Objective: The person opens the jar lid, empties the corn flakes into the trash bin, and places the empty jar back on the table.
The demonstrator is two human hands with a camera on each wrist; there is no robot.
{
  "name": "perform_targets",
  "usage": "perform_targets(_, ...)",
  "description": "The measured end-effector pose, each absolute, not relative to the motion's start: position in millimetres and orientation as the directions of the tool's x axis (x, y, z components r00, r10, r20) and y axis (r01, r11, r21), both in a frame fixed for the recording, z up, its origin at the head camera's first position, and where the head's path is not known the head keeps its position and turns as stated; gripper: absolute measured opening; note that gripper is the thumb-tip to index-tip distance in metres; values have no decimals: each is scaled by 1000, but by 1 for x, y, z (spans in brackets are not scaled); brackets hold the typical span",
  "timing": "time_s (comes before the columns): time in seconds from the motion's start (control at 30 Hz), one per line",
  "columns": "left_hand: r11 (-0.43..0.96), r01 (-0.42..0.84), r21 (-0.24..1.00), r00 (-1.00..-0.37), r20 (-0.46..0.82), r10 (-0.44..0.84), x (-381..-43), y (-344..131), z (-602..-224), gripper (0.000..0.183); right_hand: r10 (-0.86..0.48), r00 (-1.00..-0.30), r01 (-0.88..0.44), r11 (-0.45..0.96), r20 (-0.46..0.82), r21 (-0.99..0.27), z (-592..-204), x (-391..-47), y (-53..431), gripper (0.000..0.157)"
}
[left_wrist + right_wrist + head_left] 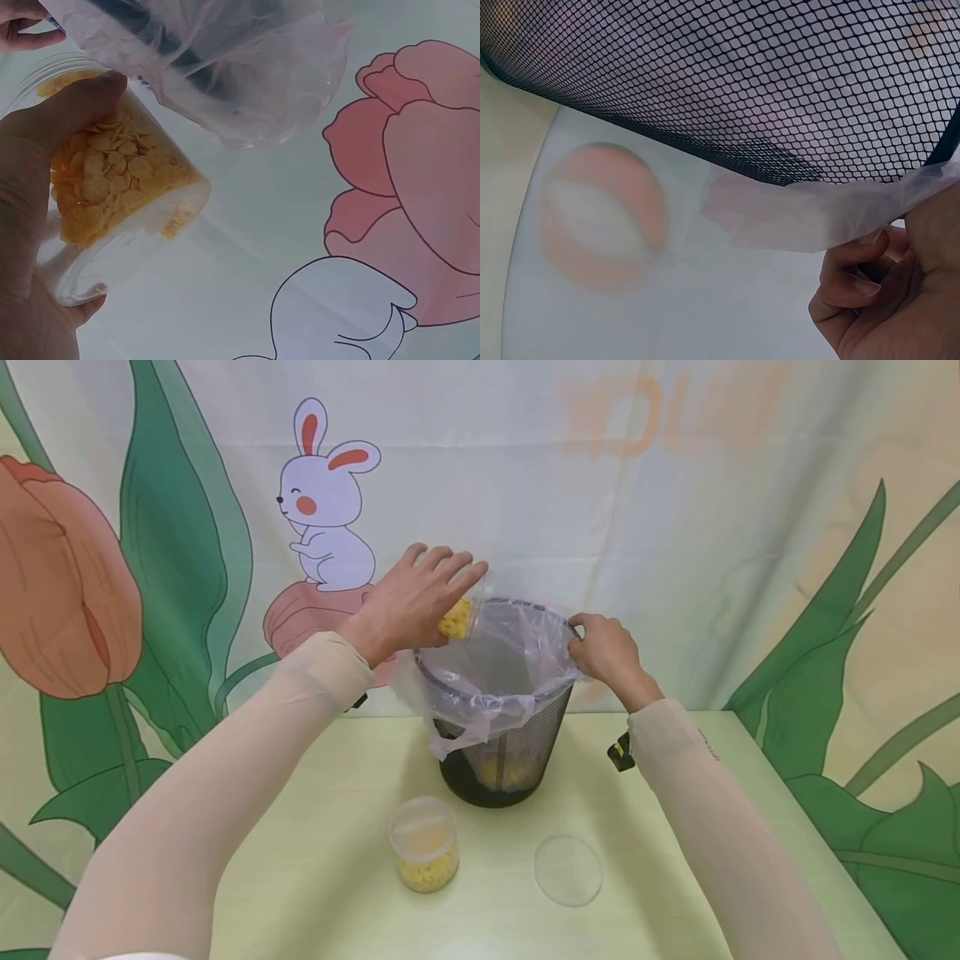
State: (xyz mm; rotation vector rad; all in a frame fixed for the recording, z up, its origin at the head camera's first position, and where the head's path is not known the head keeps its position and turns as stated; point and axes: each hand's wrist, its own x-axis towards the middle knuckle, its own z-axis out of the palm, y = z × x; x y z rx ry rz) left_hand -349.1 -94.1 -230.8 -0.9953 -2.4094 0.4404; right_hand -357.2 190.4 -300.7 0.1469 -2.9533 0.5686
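My left hand [412, 602] grips a clear plastic jar [456, 620], tipped on its side at the left rim of a black mesh wastebasket [542, 739]. Yellow cornflakes [124, 161] fill much of the jar in the left wrist view. A thin translucent bag [480, 720] lines the basket and folds out over its rim. Some yellow bits [504, 772] show through the mesh near the bottom. On the opposite side, my right hand [609, 650] holds the rim with the bag's edge; its fingers [847, 277] are curled below the bag in the right wrist view.
A second clear jar [423, 860], partly filled with yellow flakes, stands upright on the pale table [330, 827] in front of the basket. To its right a round clear lid [567, 870] lies flat. Behind the basket hangs a printed cloth [480, 485] with a rabbit and tulips.
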Motion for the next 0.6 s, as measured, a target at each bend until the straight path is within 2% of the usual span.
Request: perform_targets(0.6,662,558,-500,-611,293,736,-346,-94,-225,105,-65,-985,-121,920,158,-372,-301,-355,189,49)
